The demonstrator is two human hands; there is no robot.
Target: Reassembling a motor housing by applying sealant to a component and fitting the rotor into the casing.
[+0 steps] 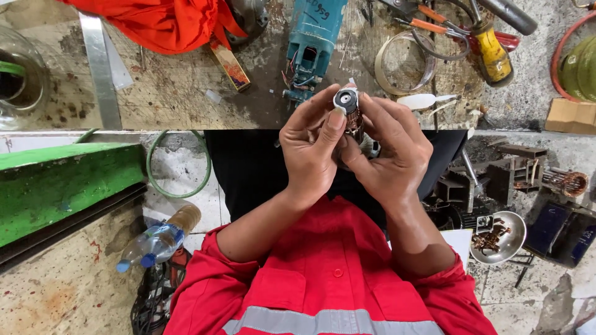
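The motor armature [351, 115], coppery with a white-rimmed bearing end, is standing upright between both sets of fingertips; left hand [310, 149] and right hand [391, 155] are pinching it, lower part seemingly hidden.

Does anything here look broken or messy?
Yes. The teal power tool body on the bench lies opened up, loose wires hanging from its end. Both hands, left hand and right hand, hold a motor part near it. The bench is stained and scattered with tools.
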